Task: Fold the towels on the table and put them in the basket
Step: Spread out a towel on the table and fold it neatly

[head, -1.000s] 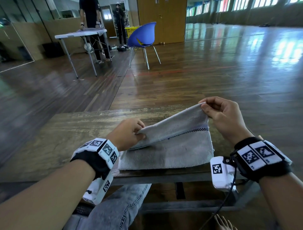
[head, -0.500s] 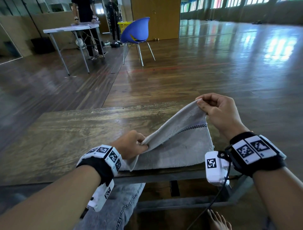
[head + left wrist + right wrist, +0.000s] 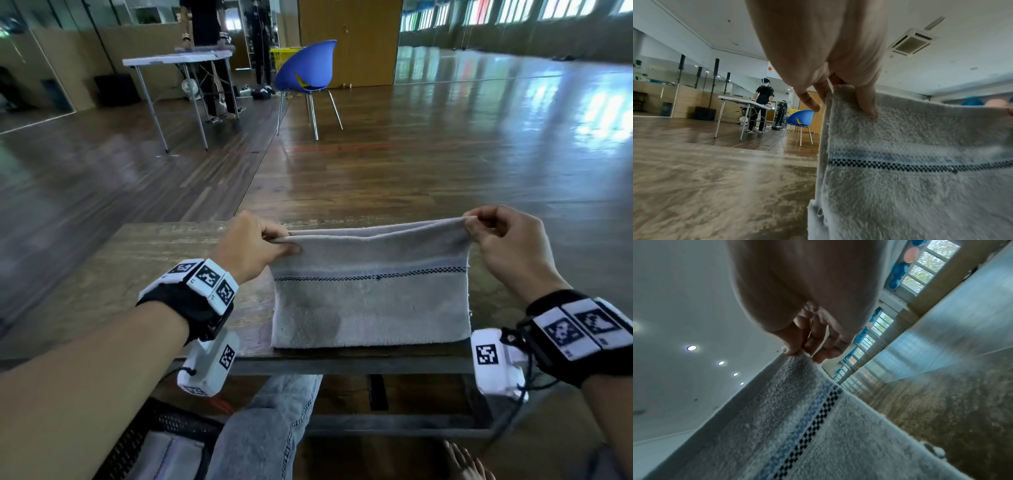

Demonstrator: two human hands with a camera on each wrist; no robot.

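Two corners pinched: our left hand (image 3: 253, 247) and right hand (image 3: 503, 240) lift the grey towel's (image 3: 370, 301) top edge, lower edge on the table (image 3: 113, 274). Only head view shows the basket (image 3: 137, 442) below-left, towel inside.

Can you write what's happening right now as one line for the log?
step: folding towel | left hand: pinches top left corner | right hand: pinches top right corner | towel: bottom edge on table | basket: by the knee
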